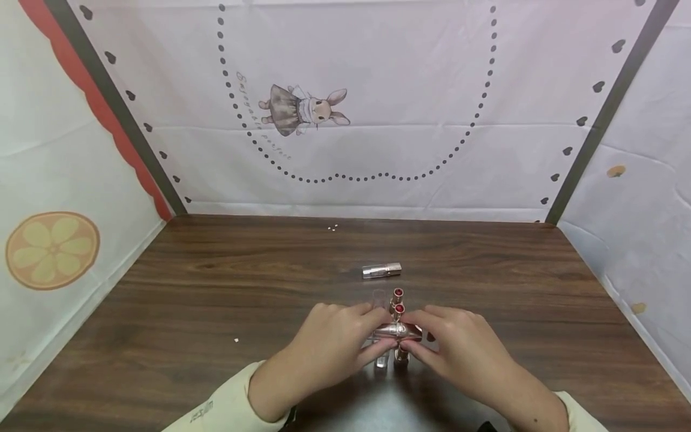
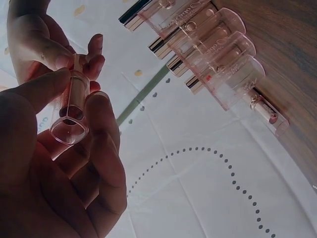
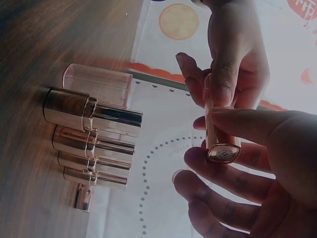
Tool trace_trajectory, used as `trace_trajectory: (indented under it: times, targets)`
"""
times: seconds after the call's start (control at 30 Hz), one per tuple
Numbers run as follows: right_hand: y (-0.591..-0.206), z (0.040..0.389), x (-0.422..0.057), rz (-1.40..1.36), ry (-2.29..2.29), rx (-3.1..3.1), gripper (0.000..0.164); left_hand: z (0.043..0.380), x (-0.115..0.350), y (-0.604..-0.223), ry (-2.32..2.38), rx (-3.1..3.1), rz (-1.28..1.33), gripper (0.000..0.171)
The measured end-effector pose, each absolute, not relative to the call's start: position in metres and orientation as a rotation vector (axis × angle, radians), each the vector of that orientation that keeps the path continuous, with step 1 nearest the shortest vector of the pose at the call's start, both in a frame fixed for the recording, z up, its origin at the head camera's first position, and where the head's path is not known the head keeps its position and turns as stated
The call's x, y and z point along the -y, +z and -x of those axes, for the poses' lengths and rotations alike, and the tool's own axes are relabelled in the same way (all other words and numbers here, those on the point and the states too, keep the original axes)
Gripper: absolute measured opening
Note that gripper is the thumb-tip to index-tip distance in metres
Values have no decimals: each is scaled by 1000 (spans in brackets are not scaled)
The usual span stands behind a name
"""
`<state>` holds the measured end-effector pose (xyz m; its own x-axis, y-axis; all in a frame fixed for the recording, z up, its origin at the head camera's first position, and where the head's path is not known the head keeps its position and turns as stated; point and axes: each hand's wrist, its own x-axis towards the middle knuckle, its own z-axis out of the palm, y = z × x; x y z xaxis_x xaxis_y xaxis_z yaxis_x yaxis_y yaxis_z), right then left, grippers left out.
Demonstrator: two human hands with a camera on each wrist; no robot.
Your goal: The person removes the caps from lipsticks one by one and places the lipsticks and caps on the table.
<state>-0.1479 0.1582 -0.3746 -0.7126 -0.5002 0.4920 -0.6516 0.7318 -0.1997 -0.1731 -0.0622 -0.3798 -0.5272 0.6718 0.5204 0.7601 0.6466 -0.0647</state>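
Between both hands lies a lipstick tube (image 1: 391,330), held level above the table. My left hand (image 1: 337,336) pinches its clear cap end, with thumb and fingers on either side. At the gold base end, my right hand (image 1: 461,342) pinches with thumb and fingers; a speckled label marks the tube's flat bottom in the right wrist view. Below and around the held tube stand several lipstick bases, one a gold tube (image 3: 94,114), another with a red top (image 1: 398,293). Upright clear caps (image 2: 235,82) stand beside them. The hands partly hide this row.
Farther back, a capped lipstick (image 1: 381,270) lies on its side on the wooden table (image 1: 259,270). Small white bits (image 1: 332,227) lie near the back edge, and another white bit (image 1: 236,340) is at left. Printed cloth (image 1: 410,108) walls the back and sides.
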Motion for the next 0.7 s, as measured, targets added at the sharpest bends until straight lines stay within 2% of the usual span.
trace_trajectory:
  times: [0.7]
  targets:
    - [-375, 149, -159, -909, 504, 2521, 25, 173, 62, -380, -252, 2385, 1143, 27]
